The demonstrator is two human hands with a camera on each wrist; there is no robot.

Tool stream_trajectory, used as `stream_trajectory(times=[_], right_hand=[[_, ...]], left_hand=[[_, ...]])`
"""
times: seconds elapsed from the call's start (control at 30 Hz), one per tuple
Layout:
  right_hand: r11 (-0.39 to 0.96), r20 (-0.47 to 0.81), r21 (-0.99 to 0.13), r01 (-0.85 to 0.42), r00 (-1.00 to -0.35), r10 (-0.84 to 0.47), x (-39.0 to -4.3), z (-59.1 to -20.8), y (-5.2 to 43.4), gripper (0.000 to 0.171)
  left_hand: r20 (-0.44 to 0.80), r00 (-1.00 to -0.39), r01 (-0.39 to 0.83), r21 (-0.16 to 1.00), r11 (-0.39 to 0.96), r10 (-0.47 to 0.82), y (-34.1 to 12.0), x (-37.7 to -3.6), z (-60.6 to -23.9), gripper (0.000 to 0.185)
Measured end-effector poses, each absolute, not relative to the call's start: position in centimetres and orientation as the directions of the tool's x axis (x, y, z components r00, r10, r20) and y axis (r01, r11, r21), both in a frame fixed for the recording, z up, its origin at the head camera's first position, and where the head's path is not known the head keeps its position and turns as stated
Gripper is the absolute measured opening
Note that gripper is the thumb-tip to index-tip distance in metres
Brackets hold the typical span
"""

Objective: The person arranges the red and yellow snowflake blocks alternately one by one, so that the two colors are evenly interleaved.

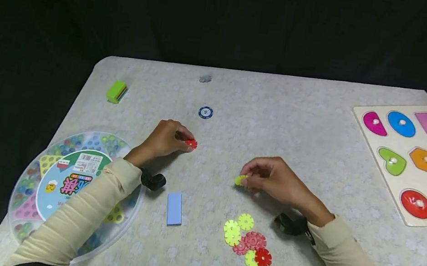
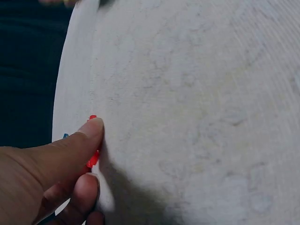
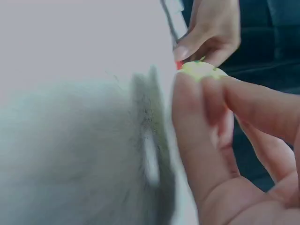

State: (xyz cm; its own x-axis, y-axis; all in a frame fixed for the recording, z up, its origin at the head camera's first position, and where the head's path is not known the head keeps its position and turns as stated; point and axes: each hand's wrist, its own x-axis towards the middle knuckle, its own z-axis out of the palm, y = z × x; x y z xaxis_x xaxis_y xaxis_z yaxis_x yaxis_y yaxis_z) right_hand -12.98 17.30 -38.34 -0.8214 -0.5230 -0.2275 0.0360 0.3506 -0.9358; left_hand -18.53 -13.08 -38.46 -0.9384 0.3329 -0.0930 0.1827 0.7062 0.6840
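above the patterned tabletop (image 1: 324, 113), my left hand (image 1: 167, 139) pinches a red notched disc (image 1: 191, 143) between thumb and fingers, its edge poking out past the thumb tip. nearer the middle, my right hand (image 1: 277, 179) grips a yellow notched disc (image 1: 240, 180) the same way, thumb against fingers. the two discs are apart; whether either one touches the cloth, i cannot tell. in the right wrist view, the yellow one shows at my fingertips, with a spot of red in my other hand behind it.

on my side of the right hand lies a loose cluster: yellow discs (image 1: 245, 222), pink discs (image 1: 255, 241) and another red disc (image 1: 263, 258) that overlaps a yellow one. a flat blue block (image 1: 174, 209) lies between that cluster and a round clear case (image 1: 138, 207), which my left sleeve (image 1: 78, 209) crosses over. beyond my left hand sit a blue-and-white chip (image 1: 206, 112), a small grey piece (image 1: 205, 78) near the far edge, and a green-topped block stack (image 1: 117, 92). over on the right, a pale puzzle board (image 1: 421, 181) carries coloured, knobbed shapes. dark cloth (image 1: 231, 16) hangs behind everything.
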Motion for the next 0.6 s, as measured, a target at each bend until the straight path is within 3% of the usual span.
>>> stream_trajectory(times=[0.13,0.2,0.6], right_hand=[[0.299,-0.367,-0.920,0.252,-0.823,-0.435,-17.3,-38.8,14.2,0.020],[0.310,-0.392,-0.909,0.280,-0.827,-0.403,-18.7,-39.0,13.0,0.019],[0.484,-0.271,-0.872,0.070,-0.893,-0.359,-20.2,-39.8,8.8,0.013]], left_hand=[[-0.084,-0.942,0.183,0.683,0.707,0.324,-12.9,-18.3,-38.9,0.028],[-0.086,-0.943,0.182,0.678,0.712,0.323,-12.7,-18.2,-39.2,0.028],[-0.026,-0.935,0.247,0.668,0.702,0.354,-12.8,-17.8,-39.4,0.026]])
